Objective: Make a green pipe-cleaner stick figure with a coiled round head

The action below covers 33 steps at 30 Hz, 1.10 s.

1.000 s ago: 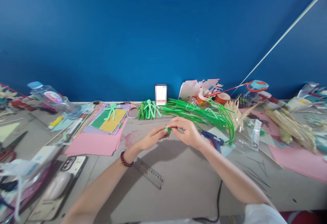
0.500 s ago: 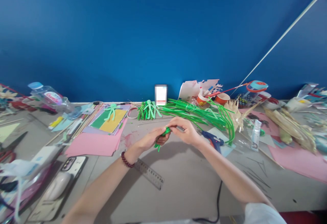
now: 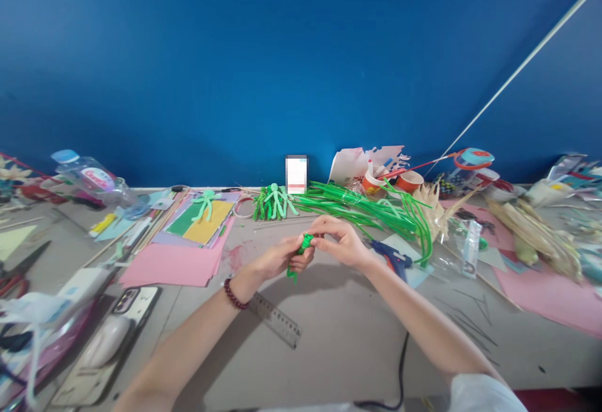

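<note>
My left hand grips a coiled green pipe-cleaner piece above the bench while my right hand pinches its top, and from my feed I judge it partly shaped, its ends dangling loose, with light-green pipe-cleaner figures farther back looking complete.

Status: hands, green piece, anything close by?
Left hand gripping green piece; right hand at its upper end. Green strands hanging below left hand. Ruler near left wrist, glue gun near right.
</note>
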Motion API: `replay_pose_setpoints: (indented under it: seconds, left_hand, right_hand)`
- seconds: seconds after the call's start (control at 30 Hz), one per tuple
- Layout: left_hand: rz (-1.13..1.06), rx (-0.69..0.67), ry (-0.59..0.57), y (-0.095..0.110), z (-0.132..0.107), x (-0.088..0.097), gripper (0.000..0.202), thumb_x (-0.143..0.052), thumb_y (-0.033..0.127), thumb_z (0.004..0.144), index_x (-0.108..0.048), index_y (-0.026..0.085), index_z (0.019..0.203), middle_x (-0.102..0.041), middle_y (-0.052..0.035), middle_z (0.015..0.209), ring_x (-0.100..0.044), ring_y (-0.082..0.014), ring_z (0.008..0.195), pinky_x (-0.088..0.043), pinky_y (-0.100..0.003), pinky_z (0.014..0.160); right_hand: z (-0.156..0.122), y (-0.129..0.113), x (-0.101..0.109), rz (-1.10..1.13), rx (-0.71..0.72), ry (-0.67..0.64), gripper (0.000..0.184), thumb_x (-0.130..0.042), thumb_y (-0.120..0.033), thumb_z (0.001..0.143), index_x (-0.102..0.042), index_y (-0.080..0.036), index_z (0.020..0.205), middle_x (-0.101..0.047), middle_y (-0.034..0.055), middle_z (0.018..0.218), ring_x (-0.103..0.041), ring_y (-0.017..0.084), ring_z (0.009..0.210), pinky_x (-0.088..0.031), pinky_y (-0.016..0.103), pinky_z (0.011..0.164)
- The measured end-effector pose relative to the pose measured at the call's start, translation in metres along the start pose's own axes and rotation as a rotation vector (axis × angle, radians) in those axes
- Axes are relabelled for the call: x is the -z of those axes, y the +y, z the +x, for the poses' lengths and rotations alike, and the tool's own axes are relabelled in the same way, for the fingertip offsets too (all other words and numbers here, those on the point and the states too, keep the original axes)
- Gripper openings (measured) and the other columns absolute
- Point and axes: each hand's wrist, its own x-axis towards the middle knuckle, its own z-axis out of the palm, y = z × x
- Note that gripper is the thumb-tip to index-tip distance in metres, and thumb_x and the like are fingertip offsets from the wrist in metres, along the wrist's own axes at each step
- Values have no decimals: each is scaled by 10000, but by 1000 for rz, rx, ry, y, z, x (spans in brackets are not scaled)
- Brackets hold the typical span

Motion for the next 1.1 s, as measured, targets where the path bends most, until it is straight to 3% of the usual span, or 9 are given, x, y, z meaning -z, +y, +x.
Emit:
replay_pose_setpoints:
  seconds: [0.17, 0.3, 0.47, 0.6, 0.8, 0.93, 1.1]
  left_hand:
    - [105, -27, 73, 2, 0, -1, 462, -414, 598, 831, -410, 167, 662, -221, 60, 562, -198, -77, 489, -152, -256, 481]
    - [245, -78, 169, 2, 2, 0, 449, -406, 579, 840, -425, 157, 688, -303, 38, 607, -219, -77, 513, -164, -254, 482]
    - [321, -108, 258, 5, 1, -3, 416, -396, 555, 851, -394, 167, 702, -297, 40, 626, -221, -77, 527, -174, -248, 483]
    - [393, -142, 299, 9, -1, -4, 353, -423, 499, 857, -441, 161, 756, -333, 34, 639, -265, -86, 552, -219, -238, 502]
    - [599, -212, 367, 9, -3, -3, 317, -390, 433, 897, -537, 153, 923, -483, -17, 793, -412, -130, 728, -367, -268, 697]
    - [696, -192, 373, 9, -3, -3, 329, -369, 427, 906, -553, 159, 957, -522, -23, 824, -448, -145, 765, -383, -278, 742]
    - [705, -136, 338, 13, -4, -3, 331, -378, 431, 903, -563, 158, 885, -504, -14, 792, -437, -140, 740, -363, -263, 700]
  right_hand:
    - [-3, 9, -6, 325, -145, 35, 143, -675, -325, 761, -700, -240, 872, -566, 28, 878, -560, 141, 774, -482, 296, 697]
    - [-4, 10, -7, 388, -215, 27, 141, -675, -319, 758, -698, -242, 874, -545, 24, 924, -552, 120, 744, -478, 263, 653]
    - [-3, 10, -10, 289, -179, 93, 211, -655, -307, 779, -652, -251, 983, -571, 24, 917, -564, 134, 804, -486, 268, 709]
    - [-3, 7, -12, 60, -48, 177, 125, -612, -269, 815, -663, -222, 920, -600, 41, 897, -572, 137, 763, -485, 270, 664]
    - [-4, -3, -12, -241, 103, 218, 185, -556, -190, 838, -701, -221, 948, -630, 58, 876, -587, 152, 786, -500, 280, 654]
    - [-4, -8, -8, -235, 66, 170, 184, -574, -188, 818, -694, -211, 956, -648, 61, 874, -583, 144, 719, -503, 282, 633]
    - [-2, -9, 0, -172, -39, 67, 162, -609, -233, 805, -682, -200, 946, -642, 73, 919, -606, 162, 779, -508, 280, 644]
